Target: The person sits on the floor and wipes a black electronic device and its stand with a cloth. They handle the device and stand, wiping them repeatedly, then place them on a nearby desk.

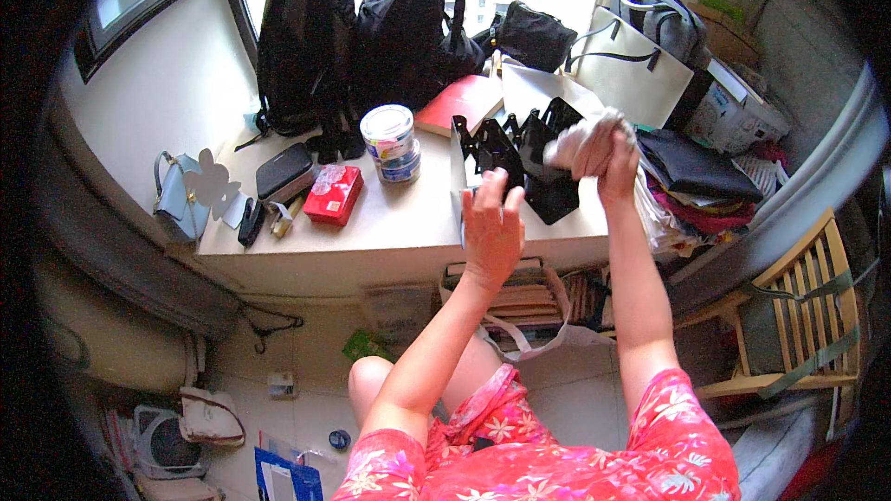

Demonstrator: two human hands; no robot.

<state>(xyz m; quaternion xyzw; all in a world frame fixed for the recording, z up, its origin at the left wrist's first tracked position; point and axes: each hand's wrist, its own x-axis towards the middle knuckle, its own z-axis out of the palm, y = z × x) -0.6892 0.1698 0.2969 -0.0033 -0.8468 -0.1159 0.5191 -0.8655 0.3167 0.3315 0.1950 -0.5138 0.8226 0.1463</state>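
My right hand (619,165) grips a bunched pale cloth (588,146) above the right part of the white window ledge (418,223). Raised in front of the ledge's edge, my left hand (493,233) has its fingers apart, and nothing shows in it. Black glossy angular pieces (550,174) stand between and behind my hands; what they are I cannot tell. Left of them are two stacked round tubs (391,142), a red box (334,195) and a black zipped case (284,172). A red book or folder (463,103) lies behind.
Black backpacks (303,56) lean at the window. A white tote bag (630,69) stands back right, near a dark folder (699,167) on piled cloths. Below the ledge sits a bag of books (525,299). A wooden folding chair (800,306) is at the right.
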